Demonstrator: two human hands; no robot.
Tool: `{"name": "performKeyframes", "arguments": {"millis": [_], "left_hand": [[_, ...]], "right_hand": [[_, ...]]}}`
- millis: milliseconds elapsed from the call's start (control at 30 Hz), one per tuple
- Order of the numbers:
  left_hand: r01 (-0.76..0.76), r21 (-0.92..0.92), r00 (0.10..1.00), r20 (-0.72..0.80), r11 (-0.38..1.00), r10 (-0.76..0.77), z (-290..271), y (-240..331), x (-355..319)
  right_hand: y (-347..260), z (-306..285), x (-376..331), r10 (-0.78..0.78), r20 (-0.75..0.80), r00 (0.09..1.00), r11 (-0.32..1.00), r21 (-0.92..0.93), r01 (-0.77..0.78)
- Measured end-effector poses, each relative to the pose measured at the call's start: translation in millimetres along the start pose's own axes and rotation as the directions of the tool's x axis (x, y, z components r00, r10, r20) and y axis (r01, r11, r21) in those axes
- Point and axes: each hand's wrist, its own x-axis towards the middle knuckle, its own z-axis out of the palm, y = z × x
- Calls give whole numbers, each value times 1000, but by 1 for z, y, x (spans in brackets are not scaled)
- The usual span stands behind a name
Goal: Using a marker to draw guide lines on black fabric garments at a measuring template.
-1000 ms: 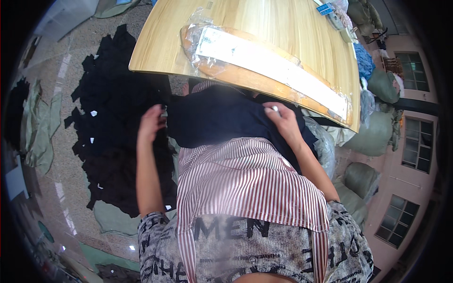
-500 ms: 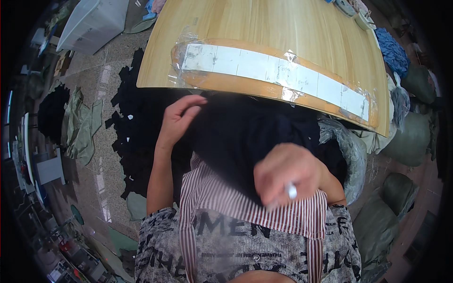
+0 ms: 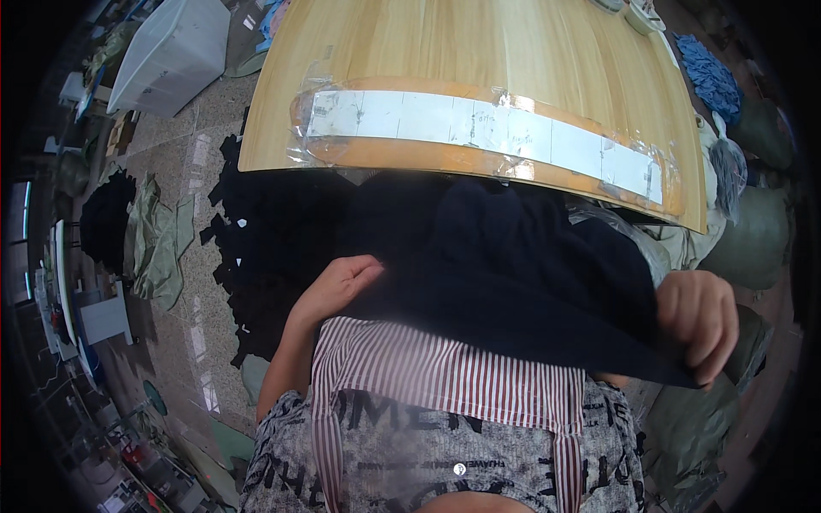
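A dark navy piece of cloth (image 3: 513, 291) stretches across my lap, between my body and the wooden table. Its right corner is gripped by my right hand (image 3: 697, 321), fingers curled around the edge and out past my right side. At the cloth's left edge, my left hand (image 3: 342, 286) pinches the fabric between thumb and fingers. The near edge of the cloth runs over my striped apron (image 3: 445, 385). The far part of the cloth passes under the table's edge, where its end is hidden.
The wood-grain table (image 3: 410, 43) carries a taped white paper strip (image 3: 479, 128) along its near edge. More dark cloth (image 3: 265, 265) is heaped at the left. A white bin (image 3: 171, 60) stands far left. Stuffed green sacks (image 3: 748, 239) and blue cloth (image 3: 710, 73) lie at the right.
My right hand has swung out to the right, drawing the cloth's corner with it and spreading the cloth across my lap. My left hand has come nearer to my body and closed on the left edge.
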Motion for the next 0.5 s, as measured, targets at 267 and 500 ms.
{"name": "performKeyframes", "arguments": {"millis": [267, 500], "left_hand": [[-301, -415, 924, -351, 859, 153, -7, 7, -17], [-658, -691, 745, -537, 299, 396, -47, 42, -30]], "right_hand": [[123, -42, -48, 442, -772, 456, 701, -20, -713], [209, -51, 3, 754, -318, 575, 527, -231, -818]]}}
